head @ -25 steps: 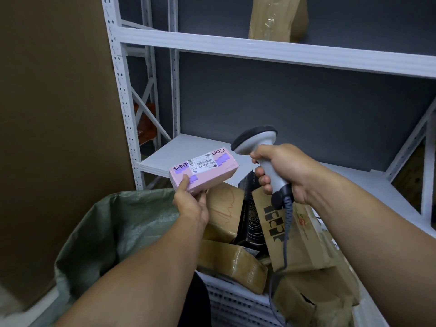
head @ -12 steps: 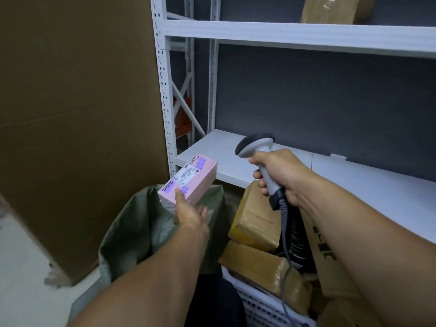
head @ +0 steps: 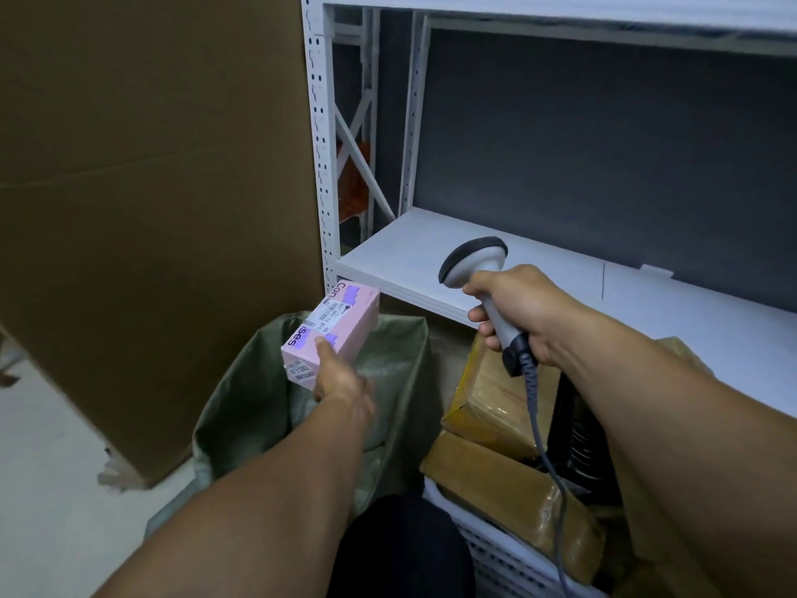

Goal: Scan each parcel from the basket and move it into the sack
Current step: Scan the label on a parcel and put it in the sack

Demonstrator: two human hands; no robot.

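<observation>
My left hand grips a pink box with a white barcode label, holding it over the open mouth of the green woven sack. My right hand holds a grey handheld scanner by its handle, its head turned toward the shelf, its coiled cable hanging down. The white plastic basket at lower right holds several brown taped parcels; another parcel lies above them.
A large brown cardboard sheet stands at the left behind the sack. White metal shelving with a dark back panel fills the back right. Pale floor shows at lower left.
The view has swung left. My left hand has carried the pink box away from the scanner, leftward and over the sack's opening. The scanner has stayed in my right hand above the basket.
</observation>
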